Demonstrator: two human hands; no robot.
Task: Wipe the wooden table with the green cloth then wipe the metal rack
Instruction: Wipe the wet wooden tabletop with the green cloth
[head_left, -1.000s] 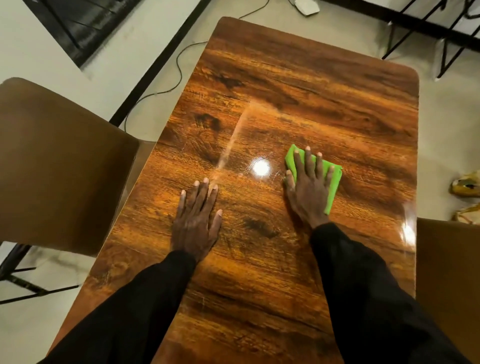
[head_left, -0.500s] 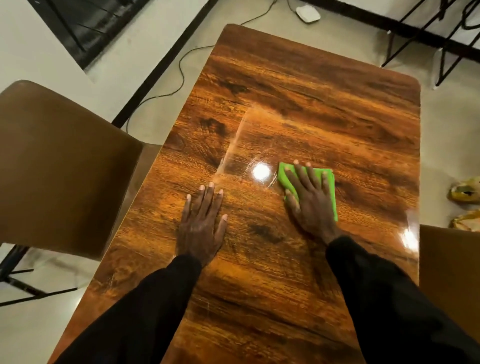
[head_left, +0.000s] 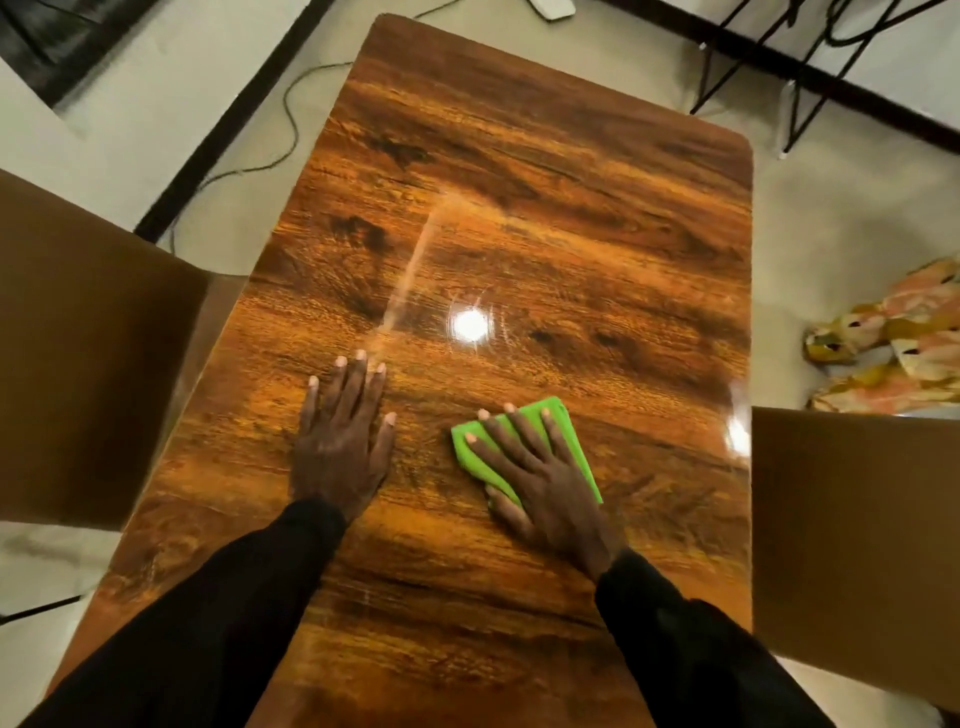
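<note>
Fingers (head_left: 523, 437) spread, right hand (head_left: 550, 483) presses green cloth (head_left: 574, 447) onto wooden table (head_left: 519, 208) — left hand (head_left: 340, 447) flat alongside, also spread.

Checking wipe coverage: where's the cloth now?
Head view: the cloth lies flat on the table, near half, right of centre, under the right hand.

Left hand (head_left: 340, 447) flat on table (head_left: 519, 208); right hand (head_left: 545, 478) beside it, on cloth (head_left: 563, 431).
</note>
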